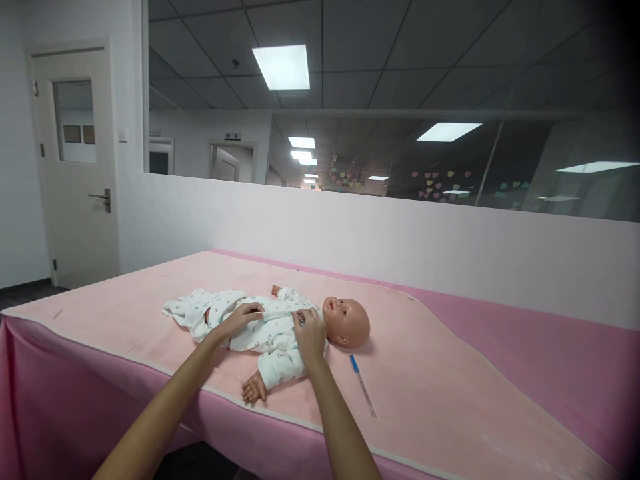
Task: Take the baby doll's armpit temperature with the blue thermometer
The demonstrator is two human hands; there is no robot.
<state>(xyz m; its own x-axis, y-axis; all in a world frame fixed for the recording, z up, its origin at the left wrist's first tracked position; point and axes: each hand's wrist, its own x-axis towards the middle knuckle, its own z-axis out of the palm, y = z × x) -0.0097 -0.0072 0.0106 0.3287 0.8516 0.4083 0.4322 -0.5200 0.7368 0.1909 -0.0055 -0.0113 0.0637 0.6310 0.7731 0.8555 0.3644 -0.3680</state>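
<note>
A baby doll (350, 321) lies on its back, its head to the right, dressed in a white patterned romper (280, 343). A pale zipper strip (277, 316) runs along the romper's front, stretched between my hands. My left hand (242, 321) rests over the doll's belly, thumb and fingers pinching the cloth at the strip's lower end. At the chest, just below the neck, my right hand (309, 332) has its fingers closed on the strip's upper end; the exact grip is partly hidden.
Right of the doll's arm lies a thin clear stick with a blue cap (355, 363), looking like a thermometer. A pink padded cover (450, 393) spreads over the table. Behind stands a white low wall (400, 240) with a window above; a door (75, 173) is at left.
</note>
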